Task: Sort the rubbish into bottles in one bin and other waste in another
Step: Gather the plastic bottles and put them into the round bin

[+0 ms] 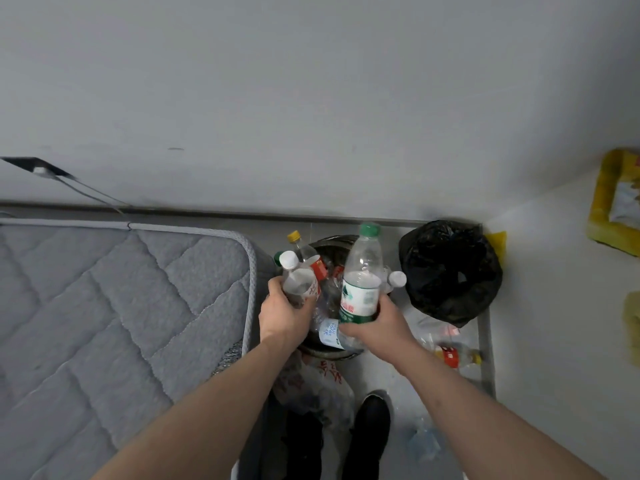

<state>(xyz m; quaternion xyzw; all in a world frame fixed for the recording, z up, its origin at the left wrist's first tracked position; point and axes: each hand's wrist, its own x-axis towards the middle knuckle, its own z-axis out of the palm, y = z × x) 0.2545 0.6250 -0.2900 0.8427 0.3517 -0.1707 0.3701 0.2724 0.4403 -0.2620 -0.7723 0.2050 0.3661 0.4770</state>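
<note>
A mattress (104,299) fills the left. Beside it, the left hand (285,315) grips a white-capped bottle (298,282) round its lower body, over the bottle bin (329,355), which is already crowded with bottles. The right hand (375,323) grips a green-capped bottle (362,282) near its base, upright over the same bin. Both bottles look like thin clear plastic, nearly empty: probably light, springy and easily dented, best held at the labelled waist. Further right stands the black-bagged bin (450,271), with a loose bottle (457,355) on the floor below it.
</note>
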